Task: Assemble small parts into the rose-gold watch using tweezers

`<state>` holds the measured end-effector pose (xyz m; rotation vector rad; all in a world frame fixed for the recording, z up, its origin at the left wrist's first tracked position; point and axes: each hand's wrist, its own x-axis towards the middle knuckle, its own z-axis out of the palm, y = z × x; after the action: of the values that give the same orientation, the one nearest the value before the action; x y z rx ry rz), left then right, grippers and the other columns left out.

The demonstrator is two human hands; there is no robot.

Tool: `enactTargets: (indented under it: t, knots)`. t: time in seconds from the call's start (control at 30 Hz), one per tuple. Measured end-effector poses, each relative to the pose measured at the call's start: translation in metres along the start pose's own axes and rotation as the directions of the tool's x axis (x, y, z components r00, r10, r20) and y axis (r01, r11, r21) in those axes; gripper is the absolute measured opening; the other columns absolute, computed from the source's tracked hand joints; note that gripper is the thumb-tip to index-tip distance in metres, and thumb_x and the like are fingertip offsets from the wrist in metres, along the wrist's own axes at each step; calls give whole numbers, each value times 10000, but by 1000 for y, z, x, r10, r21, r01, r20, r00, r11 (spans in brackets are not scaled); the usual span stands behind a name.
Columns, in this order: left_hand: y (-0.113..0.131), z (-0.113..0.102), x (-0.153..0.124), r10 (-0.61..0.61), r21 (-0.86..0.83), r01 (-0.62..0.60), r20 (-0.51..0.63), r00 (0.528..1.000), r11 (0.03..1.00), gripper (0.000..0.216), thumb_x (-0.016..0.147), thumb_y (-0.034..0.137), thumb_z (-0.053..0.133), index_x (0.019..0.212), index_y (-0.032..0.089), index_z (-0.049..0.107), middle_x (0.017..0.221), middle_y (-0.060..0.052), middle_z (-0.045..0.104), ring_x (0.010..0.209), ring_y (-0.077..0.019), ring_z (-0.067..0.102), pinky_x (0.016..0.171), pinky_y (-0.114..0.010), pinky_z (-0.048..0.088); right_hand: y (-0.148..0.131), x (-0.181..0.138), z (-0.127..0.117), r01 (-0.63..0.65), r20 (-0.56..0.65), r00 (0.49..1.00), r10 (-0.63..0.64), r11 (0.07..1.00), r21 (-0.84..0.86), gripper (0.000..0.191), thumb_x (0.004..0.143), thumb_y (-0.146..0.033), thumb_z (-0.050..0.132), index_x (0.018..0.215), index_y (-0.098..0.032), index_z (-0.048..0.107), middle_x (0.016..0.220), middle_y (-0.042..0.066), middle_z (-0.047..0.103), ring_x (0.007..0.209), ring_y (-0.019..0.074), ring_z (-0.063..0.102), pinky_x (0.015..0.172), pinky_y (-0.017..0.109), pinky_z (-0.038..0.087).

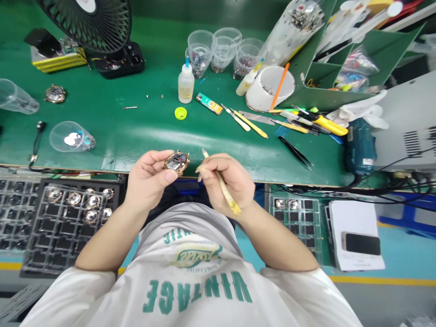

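My left hand (150,178) pinches a gold watch case (176,162) between thumb and fingers, its open back turned up toward me. My right hand (226,180) grips a thin wooden stick (222,185) like a pen, its upper tip just right of the watch case. Both hands hover at the front edge of the green workbench (136,131), above my lap.
Black trays (64,222) with several watch cases sit below left; another tray (299,218) and a phone (361,243) lie below right. On the bench: a glue bottle (185,83), clear cups (223,49), tweezers (294,152), a white bowl (269,88), a fan (91,22).
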<state>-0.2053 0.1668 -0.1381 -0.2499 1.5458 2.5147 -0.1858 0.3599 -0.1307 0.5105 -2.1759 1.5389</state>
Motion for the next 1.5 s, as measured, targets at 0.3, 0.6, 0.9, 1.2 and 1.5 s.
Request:
enactTargets:
  t: [0.3, 0.6, 0.9, 1.2, 1.5]
  knots:
    - [3, -19, 0, 155, 577, -217, 155, 976, 787, 520, 687, 364, 1015, 1129, 231, 774, 995, -44, 844, 894, -210, 807, 861, -340, 641, 48, 52, -34, 86, 382, 818, 431, 564, -821, 231, 1045, -143, 504, 1065, -123, 734, 1030, 182, 756, 925, 298, 678, 741, 372, 444]
    - [24, -42, 31, 75, 832, -547, 542, 837, 89, 316, 910, 381, 729, 1196, 246, 723, 995, -43, 804, 878, -271, 744, 905, -453, 515, 58, 21, -47, 17, 98, 994, 43, 839, -544, 362, 1152, -412, 463, 1088, -189, 742, 1079, 135, 768, 1078, 269, 715, 957, 419, 566]
    - [13, -45, 39, 160, 772, -625, 607, 779, 114, 339, 842, 429, 790, 1162, 319, 791, 777, 11, 758, 683, -215, 671, 770, -391, 445, 37, -15, -40, -150, 126, 976, 179, 966, -213, 142, 1009, -188, 711, 1110, -240, 797, 1159, 92, 789, 1060, 223, 791, 937, 383, 673]
    - [8, -51, 44, 136, 803, -521, 504, 853, 288, 422, 700, 410, 919, 1110, 397, 821, 734, 23, 734, 706, -239, 665, 831, -430, 477, 40, -18, -8, 107, 311, 941, -136, 988, 110, 268, 971, -51, 752, 1225, -135, 766, 1231, 159, 823, 1119, 205, 823, 970, 296, 697]
    - [7, -53, 44, 189, 749, -631, 603, 775, 199, 511, 746, 347, 904, 1247, 379, 806, 770, 15, 759, 676, -231, 654, 760, -421, 450, 48, -21, -11, 93, 364, 923, -127, 990, 108, 225, 1054, -134, 673, 1258, -185, 755, 1280, 139, 811, 1149, 205, 813, 967, 338, 706]
